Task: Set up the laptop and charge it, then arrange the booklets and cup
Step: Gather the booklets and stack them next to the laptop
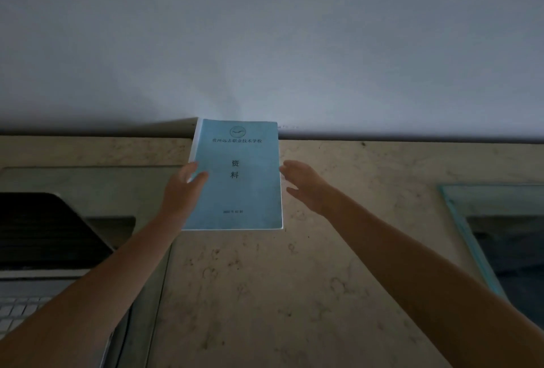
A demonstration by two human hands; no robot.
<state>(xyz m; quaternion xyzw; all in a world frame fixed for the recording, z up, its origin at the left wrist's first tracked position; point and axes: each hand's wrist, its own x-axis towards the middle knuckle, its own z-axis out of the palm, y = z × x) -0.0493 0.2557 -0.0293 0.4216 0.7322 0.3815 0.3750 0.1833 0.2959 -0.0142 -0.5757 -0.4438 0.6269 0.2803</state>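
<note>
A light blue booklet (238,179) with dark printed characters lies near the back of the beige stone table (353,264), its far end against the wall. My left hand (185,188) grips its left edge, thumb on the cover. Beside the booklet's right edge is my right hand (306,185), fingers apart, touching or nearly touching that edge and holding nothing. An open laptop (44,238) with a dark screen and pale keys stands at the lower left. No cup is in view.
A grey wall (265,43) rises directly behind the table. A glass pane with a teal rim (459,220) lies at the right. Another glass sheet (88,179) lies under the laptop at the left.
</note>
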